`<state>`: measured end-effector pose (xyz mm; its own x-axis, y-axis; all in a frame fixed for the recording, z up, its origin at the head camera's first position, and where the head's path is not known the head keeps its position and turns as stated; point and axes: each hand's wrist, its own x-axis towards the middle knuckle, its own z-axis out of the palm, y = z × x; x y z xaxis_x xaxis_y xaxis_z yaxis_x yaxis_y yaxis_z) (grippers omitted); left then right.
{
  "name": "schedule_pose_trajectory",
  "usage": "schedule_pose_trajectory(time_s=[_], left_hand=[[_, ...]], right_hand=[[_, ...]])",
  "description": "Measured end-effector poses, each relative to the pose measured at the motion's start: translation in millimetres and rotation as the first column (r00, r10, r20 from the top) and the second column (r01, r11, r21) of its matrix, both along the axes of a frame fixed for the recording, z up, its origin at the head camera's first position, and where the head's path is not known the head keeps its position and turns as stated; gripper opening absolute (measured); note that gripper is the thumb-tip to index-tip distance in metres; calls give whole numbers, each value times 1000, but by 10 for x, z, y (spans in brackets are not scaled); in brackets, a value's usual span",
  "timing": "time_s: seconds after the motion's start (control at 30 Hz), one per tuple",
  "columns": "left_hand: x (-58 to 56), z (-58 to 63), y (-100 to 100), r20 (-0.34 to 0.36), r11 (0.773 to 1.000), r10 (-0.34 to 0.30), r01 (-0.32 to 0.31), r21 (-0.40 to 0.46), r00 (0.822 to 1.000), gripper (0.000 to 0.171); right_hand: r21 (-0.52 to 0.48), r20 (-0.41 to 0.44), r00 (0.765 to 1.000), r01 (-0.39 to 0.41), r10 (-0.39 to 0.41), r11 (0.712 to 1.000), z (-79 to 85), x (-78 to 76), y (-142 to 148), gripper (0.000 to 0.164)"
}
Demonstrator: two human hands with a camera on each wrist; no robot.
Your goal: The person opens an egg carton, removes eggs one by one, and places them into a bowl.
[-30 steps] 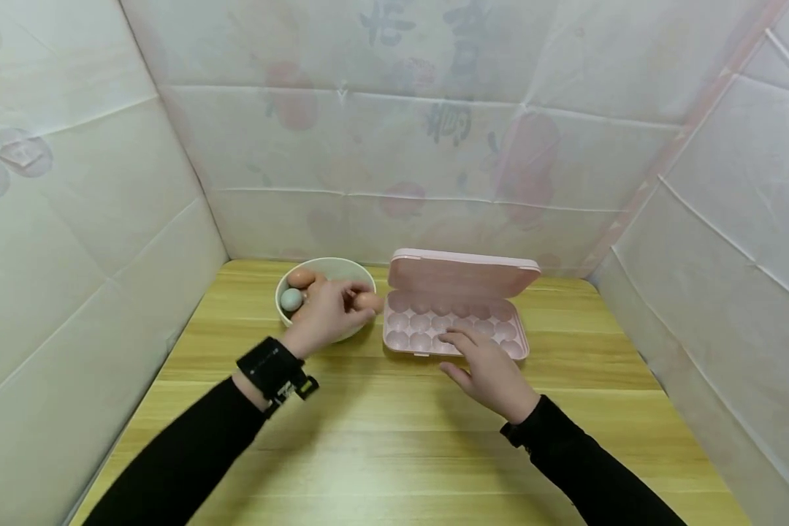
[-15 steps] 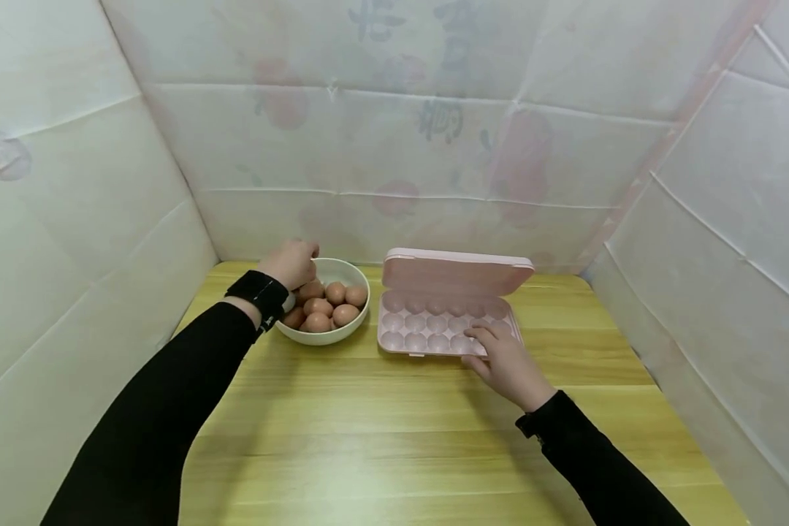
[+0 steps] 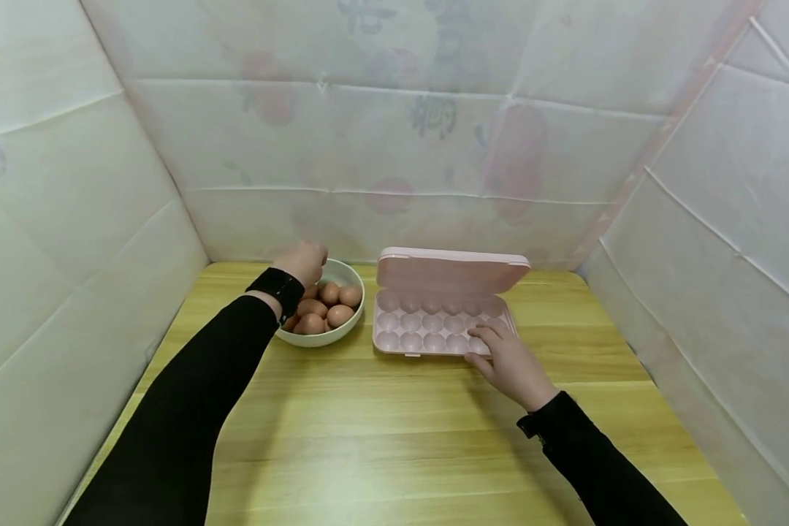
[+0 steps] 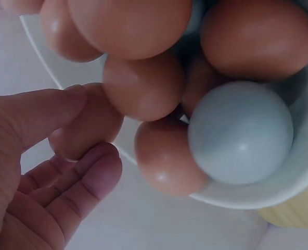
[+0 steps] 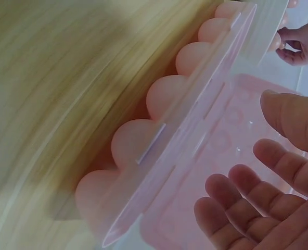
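Over the far left rim of the white bowl (image 3: pixel 321 340), my left hand (image 3: pixel 302 264) pinches a brown egg (image 4: pixel 98 121) between thumb and fingers. Several brown eggs (image 3: pixel 339 315) fill the bowl, and the left wrist view also shows a pale bluish egg (image 4: pixel 241 133) among them. To the bowl's right stands a pink egg box (image 3: pixel 432 323), its lid (image 3: pixel 450 275) raised at the back and its visible cups bare. My right hand (image 3: pixel 514 367) hovers at the box's front right corner, fingers relaxed and slightly bent, holding nothing.
A light wooden table (image 3: pixel 368 438) carries the bowl and box near its back edge. Pale printed sheets form a back wall (image 3: pixel 394 146) and side walls (image 3: pixel 710 292) around it.
My left hand has gone from between bowl and box, where it held a brown egg, to the bowl's far side, then slightly right. My right hand has shifted right along the box.
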<state>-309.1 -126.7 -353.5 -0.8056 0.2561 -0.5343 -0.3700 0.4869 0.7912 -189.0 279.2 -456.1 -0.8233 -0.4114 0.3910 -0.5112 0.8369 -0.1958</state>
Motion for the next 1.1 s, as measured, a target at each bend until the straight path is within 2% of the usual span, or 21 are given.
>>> schedule_pose_trajectory(time_s=[0.03, 0.07, 0.1, 0.23, 0.4, 0.57, 0.83, 0.93, 1.03, 1.1], left_hand=[[38, -3, 4, 150, 989, 99, -114, 96, 984, 84], [64, -12, 3, 277, 969, 167, -209, 131, 946, 95], [76, -28, 4, 288, 965, 165, -215, 152, 943, 97], [90, -83, 9, 278, 957, 167, -223, 184, 946, 96], [71, -133, 8, 254, 960, 182, -227, 162, 950, 89], [71, -169, 2, 208, 968, 181, -211, 132, 961, 81], [38, -209, 13, 174, 970, 198, -218, 108, 965, 84], [38, -211, 2, 178, 970, 155, -184, 158, 972, 87], [52, -224, -19, 173, 962, 105, -144, 233, 979, 83], [67, -220, -40, 146, 963, 94, -128, 239, 985, 76]], right_hand=[[-1, 1, 1000, -1, 1, 1000, -3, 3, 0, 44], [-3, 1, 1000, -3, 3, 1000, -6, 6, 0, 44], [-6, 0, 1000, -3, 3, 1000, -9, 10, 0, 44], [-19, -1, 1000, -4, 4, 1000, -17, 21, 3, 44], [-33, 7, 1000, 1, -1, 999, -35, 12, 6, 44], [-41, 8, 1000, -7, 7, 999, -63, -25, 21, 43], [-40, 5, 1000, -3, 3, 999, -75, -79, 53, 40], [-44, 21, 1000, 5, -4, 999, -78, -106, 63, 39], [-45, 40, 999, 8, -6, 999, -83, -131, 85, 38], [-45, 62, 998, 13, -10, 999, -84, -150, 107, 38]])
